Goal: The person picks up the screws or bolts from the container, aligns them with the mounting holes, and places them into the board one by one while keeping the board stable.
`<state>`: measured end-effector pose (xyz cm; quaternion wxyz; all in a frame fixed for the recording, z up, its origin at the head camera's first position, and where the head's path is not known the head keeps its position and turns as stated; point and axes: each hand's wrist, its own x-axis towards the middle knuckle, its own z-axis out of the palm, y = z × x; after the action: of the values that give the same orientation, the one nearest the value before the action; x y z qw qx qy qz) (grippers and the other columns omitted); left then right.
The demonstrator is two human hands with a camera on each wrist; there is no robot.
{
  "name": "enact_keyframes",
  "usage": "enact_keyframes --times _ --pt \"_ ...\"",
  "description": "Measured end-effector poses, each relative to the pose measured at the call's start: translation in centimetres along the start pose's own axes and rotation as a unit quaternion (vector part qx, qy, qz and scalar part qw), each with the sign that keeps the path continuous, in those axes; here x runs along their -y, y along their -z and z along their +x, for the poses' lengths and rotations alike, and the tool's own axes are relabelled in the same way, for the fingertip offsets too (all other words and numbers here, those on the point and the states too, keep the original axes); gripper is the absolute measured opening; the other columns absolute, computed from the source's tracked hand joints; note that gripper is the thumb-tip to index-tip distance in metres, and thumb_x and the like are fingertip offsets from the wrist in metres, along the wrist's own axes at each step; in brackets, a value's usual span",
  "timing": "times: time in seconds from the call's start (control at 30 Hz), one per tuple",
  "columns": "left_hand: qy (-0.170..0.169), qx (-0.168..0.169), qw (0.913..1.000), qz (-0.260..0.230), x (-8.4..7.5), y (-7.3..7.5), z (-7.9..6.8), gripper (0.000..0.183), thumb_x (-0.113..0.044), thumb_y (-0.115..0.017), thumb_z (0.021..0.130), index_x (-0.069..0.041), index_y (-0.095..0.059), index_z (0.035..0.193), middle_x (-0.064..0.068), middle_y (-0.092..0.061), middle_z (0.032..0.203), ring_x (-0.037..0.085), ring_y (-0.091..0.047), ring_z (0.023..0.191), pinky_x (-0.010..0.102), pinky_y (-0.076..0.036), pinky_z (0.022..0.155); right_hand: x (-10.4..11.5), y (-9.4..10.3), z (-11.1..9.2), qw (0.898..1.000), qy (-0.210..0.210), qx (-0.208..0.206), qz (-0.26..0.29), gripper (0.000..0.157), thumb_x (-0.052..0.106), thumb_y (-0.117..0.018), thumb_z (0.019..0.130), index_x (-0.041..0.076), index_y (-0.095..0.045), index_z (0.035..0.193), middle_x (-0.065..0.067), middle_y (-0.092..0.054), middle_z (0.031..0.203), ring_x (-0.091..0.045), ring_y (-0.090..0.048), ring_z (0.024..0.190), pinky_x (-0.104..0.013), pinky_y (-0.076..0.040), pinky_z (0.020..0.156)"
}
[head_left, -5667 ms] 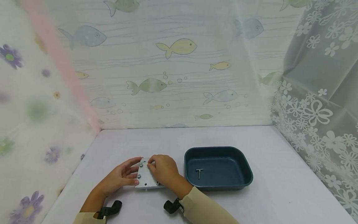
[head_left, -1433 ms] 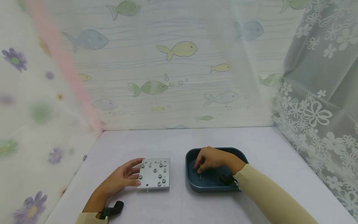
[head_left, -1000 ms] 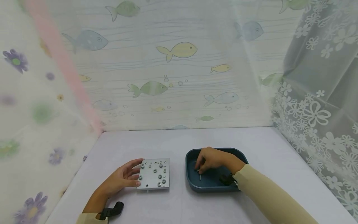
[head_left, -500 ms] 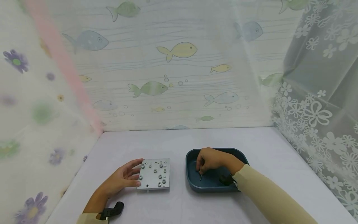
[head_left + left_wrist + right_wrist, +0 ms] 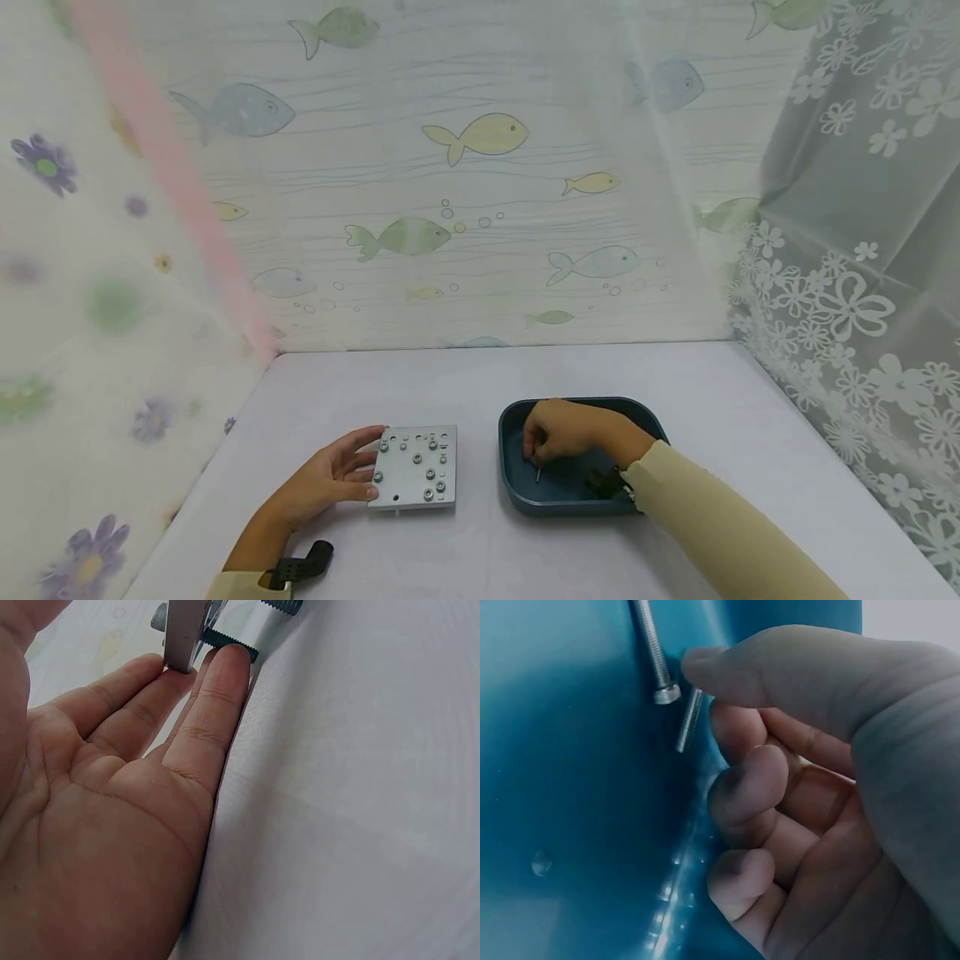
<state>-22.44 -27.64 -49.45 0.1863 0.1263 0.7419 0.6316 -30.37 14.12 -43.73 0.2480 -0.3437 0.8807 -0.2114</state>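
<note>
My left hand [image 5: 333,471] holds a silver metal plate [image 5: 402,483] by its left side, thumb at the front corner and forefinger at the back one. Several socket head screws stand in the plate. From the left wrist, the plate's edge [image 5: 182,634] meets my fingers, and a dark threaded shank [image 5: 229,643] sticks out beneath, beside a fingertip. My right hand [image 5: 566,429] reaches into the dark blue tray [image 5: 592,507]. Its thumb and forefinger pinch a thin screw [image 5: 690,724], whose upper part they hide. Another socket head screw [image 5: 655,652] lies close beside it.
The tray's left wall stands a short way right of the plate on the white tabletop [image 5: 480,554]. A patterned curtain [image 5: 480,250] hangs behind the table, with more hangings at both sides. A black wrist camera [image 5: 303,565] sits on my left wrist.
My right hand has gone from the plate, several seconds ago, to the tray on the right. Over the last second its fingers have shifted slightly at the screws. The left hand stays at the plate.
</note>
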Motion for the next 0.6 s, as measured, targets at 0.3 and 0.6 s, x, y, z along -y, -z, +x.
enact_keyframes --times 0.3,0.6 --pt "-0.002 -0.004 1.0000 0.003 -0.01 0.00 -0.06 0.101 -0.003 -0.087 0.078 -0.016 -0.032 0.162 0.019 -0.036 0.165 0.038 -0.050 0.143 0.029 -0.055 0.105 0.19 0.41 -0.06 1.000 0.015 -0.016 0.012 0.007 0.016 -0.075 0.092 0.023 -0.076 0.090 0.011 -0.070 0.082 -0.007 -0.063 0.075 -0.025 -0.056 0.068" --pt "-0.001 0.002 1.0000 0.002 0.21 0.14 0.08 0.101 -0.003 -0.087 0.079 -0.016 -0.032 0.162 0.020 -0.035 0.165 0.038 -0.050 0.143 0.028 -0.055 0.105 0.63 1.02 -0.37 0.997 0.052 -0.053 0.031 0.006 0.017 -0.075 0.093 0.022 -0.075 0.095 0.012 -0.070 0.084 -0.008 -0.065 0.076 -0.025 -0.057 0.070"
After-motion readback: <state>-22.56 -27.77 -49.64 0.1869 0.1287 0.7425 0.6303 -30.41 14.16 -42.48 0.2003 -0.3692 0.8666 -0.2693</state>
